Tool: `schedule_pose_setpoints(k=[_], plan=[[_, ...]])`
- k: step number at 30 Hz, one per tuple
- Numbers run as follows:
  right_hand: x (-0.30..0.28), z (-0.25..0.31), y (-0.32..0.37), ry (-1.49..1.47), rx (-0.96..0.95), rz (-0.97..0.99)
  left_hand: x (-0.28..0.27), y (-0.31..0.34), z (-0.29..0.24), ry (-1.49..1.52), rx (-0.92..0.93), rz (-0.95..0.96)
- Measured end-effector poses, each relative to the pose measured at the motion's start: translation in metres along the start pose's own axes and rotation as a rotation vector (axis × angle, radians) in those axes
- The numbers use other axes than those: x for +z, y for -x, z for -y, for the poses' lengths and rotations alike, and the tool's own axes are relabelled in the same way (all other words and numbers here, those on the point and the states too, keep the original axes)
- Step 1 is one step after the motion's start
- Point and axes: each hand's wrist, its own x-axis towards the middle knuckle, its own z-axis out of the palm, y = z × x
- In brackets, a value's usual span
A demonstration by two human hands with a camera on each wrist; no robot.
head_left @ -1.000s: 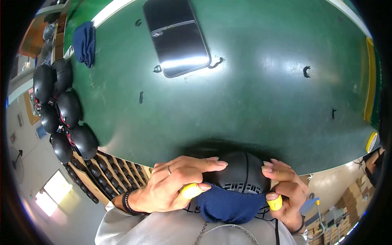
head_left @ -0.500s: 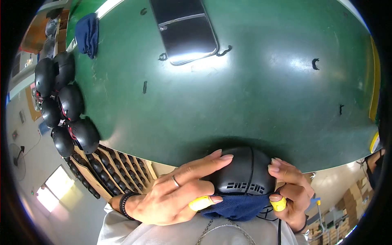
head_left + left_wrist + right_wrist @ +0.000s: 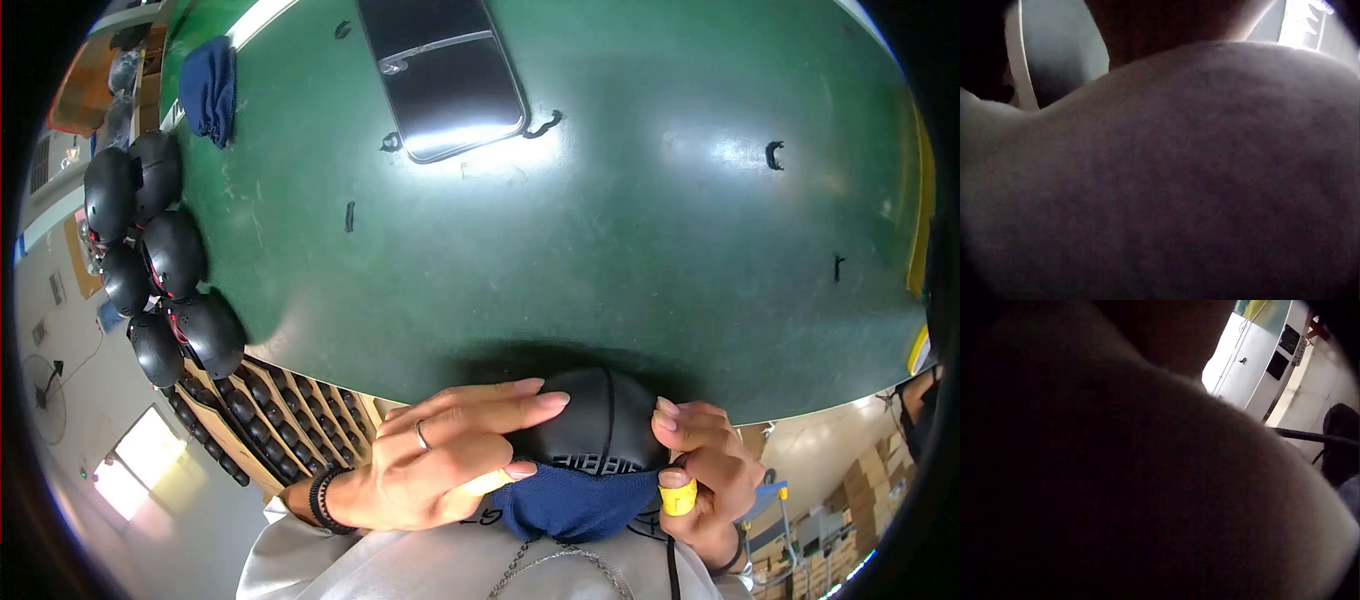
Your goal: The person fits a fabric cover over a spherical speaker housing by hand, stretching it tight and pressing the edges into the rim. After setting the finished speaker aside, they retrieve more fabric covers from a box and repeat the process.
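In the head view a rounded black shell (image 3: 585, 418) with slotted vents sits at the table's near edge, its lower part inside a dark blue cloth pouch (image 3: 575, 502). My left hand (image 3: 440, 455) pinches the pouch's left side near the rim, its upper fingers lying on the shell. On the other side my right hand (image 3: 705, 470) grips the pouch's right edge, fingertips against the shell. Both thumbs carry yellow wraps. The wrist views are dark and show mostly skin; no fingertips or held things appear there.
A black glossy case (image 3: 450, 95) lies on the green table (image 3: 600, 250), with small black strips around it. Another blue pouch (image 3: 209, 90) is at the far left. Several black shells (image 3: 172, 255) line the left edge, above racks of similar shells (image 3: 270, 420). Yellow tape (image 3: 919, 348) is at the right edge.
The pouch's rim moved down the shell, baring the vents, then came back up over part of them. Both hands stayed on pouch and shell, fingers shifting slightly. The head view shifted a little.
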Motion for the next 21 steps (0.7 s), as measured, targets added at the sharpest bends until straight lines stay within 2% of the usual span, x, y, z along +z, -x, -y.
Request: schedule_pose_setpoints(k=[5, 9, 10, 12, 13, 16, 19, 21], plan=[[0.002, 0.01, -0.004, -0.042, 0.134, -0.041, -0.001, -0.008, -0.003, 0.062, -0.06, 0.039], [-0.001, 0.016, -0.007, 0.022, 0.18, 0.028, -0.008, -0.008, 0.0, 0.124, -0.105, 0.127], [-0.001, 0.018, -0.007, 0.016, 0.227, 0.023, -0.007, -0.01, -0.001, 0.126, -0.106, 0.126], [0.002, 0.015, -0.008, -0.017, 0.247, -0.022, -0.002, -0.015, -0.002, 0.217, -0.22, 0.026], [0.003, 0.014, -0.009, -0.053, 0.267, -0.068, -0.002, -0.018, -0.003, 0.219, -0.214, 0.026], [0.009, 0.014, -0.012, -0.142, 0.352, -0.165, -0.004, -0.021, -0.004, 0.25, -0.363, 0.014], [0.009, 0.013, -0.013, -0.182, 0.389, -0.179, -0.005, -0.022, -0.004, 0.322, -0.453, 0.035], [0.007, 0.011, -0.014, -0.197, 0.383, -0.162, -0.005, -0.022, -0.004, 0.278, -0.413, 0.039]])
